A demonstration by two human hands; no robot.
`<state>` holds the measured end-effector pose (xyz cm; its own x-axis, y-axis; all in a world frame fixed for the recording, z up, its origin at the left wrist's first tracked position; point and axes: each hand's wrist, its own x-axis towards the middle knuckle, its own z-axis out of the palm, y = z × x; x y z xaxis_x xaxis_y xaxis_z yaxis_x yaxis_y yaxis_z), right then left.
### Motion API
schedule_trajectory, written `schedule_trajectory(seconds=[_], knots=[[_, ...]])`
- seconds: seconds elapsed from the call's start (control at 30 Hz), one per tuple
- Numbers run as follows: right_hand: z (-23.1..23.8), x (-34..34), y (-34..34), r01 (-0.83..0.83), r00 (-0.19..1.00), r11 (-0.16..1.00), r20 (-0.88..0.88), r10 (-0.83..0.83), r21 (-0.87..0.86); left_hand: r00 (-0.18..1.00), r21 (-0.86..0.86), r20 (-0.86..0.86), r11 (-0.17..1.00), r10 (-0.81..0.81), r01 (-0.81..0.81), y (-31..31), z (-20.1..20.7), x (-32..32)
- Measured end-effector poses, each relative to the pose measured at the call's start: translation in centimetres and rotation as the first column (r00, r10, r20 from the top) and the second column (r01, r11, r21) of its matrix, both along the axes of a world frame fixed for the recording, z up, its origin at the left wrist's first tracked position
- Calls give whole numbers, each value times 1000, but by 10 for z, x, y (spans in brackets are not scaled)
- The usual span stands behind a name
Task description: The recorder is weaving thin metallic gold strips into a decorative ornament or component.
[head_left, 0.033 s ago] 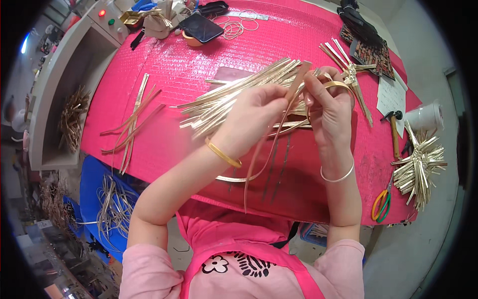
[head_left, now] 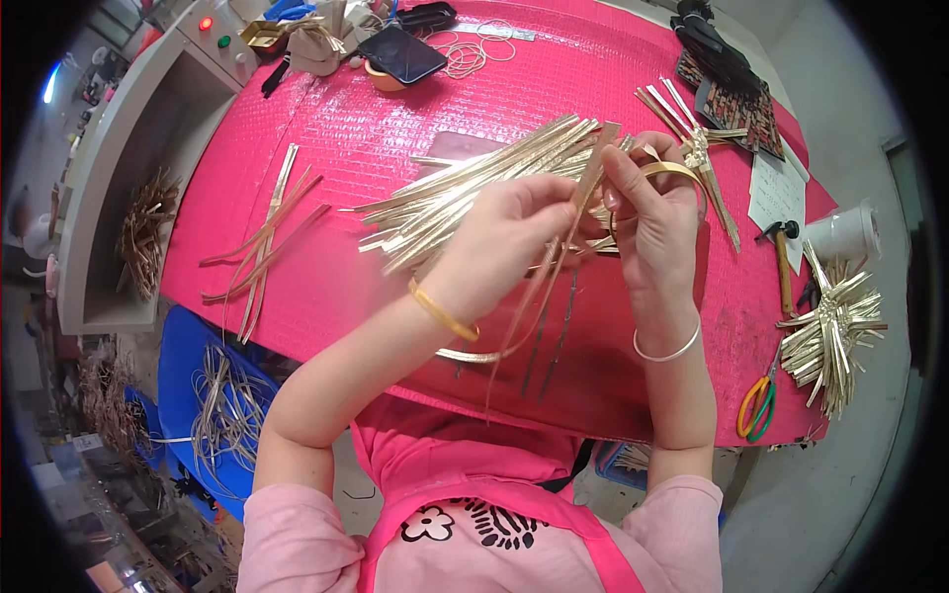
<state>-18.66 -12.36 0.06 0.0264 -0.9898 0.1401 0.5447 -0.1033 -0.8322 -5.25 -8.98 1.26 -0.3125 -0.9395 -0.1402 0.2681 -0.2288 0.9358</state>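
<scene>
Both of my hands work on thin gold strips above the middle of a pink table. My left hand [head_left: 519, 222] pinches a brownish-gold strip [head_left: 596, 158] between thumb and fingers; its ends hang down toward my apron. Close on the right, my right hand [head_left: 647, 203] has its thumb and fingers closed on a curved gold strip [head_left: 672, 169], which loops over the fingers. Where the strips meet between the hands is partly hidden by my fingers. Under and beyond my hands lies a loose pile of gold strips [head_left: 474, 183], partly over a dark red board [head_left: 603, 346].
Crossed strips [head_left: 269, 237] lie at left, a woven strip piece [head_left: 695, 148] at far right. A hammer [head_left: 786, 272], scissors [head_left: 759, 405] and a bundle of woven gold pieces [head_left: 832, 326] sit along the right edge. A phone-like black device [head_left: 403, 54] is at the back.
My left hand has shifted slightly, and the hanging strip ends have swung a little to the right. My right hand stays almost in place.
</scene>
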Motion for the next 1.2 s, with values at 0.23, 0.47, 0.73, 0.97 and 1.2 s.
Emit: schedule_trajectory(seconds=[0.23, 0.47, 0.73, 0.97, 1.2], knots=[[11, 21, 31, 75, 978, 982, -180, -107, -175, 995, -30, 30, 995, 98, -98, 36, 11, 12], [12, 22, 38, 44, 980, 972, -177, -86, -231, 978, -90, 202, 995, 58, -40, 42, 15, 30], [20, 21, 42, 52, 974, 944, -192, -120, -327, 964, -129, 257, 991, 67, -35, 45, 15, 30], [21, 18, 43, 84, 955, 933, -239, -176, -350, 947, -266, 299, 963, 113, -31, 51, 14, 26], [28, 15, 46, -91, 985, 988, -156, 70, -129, 982, 314, 110, 943, -156, 115, 86, 51, 48]])
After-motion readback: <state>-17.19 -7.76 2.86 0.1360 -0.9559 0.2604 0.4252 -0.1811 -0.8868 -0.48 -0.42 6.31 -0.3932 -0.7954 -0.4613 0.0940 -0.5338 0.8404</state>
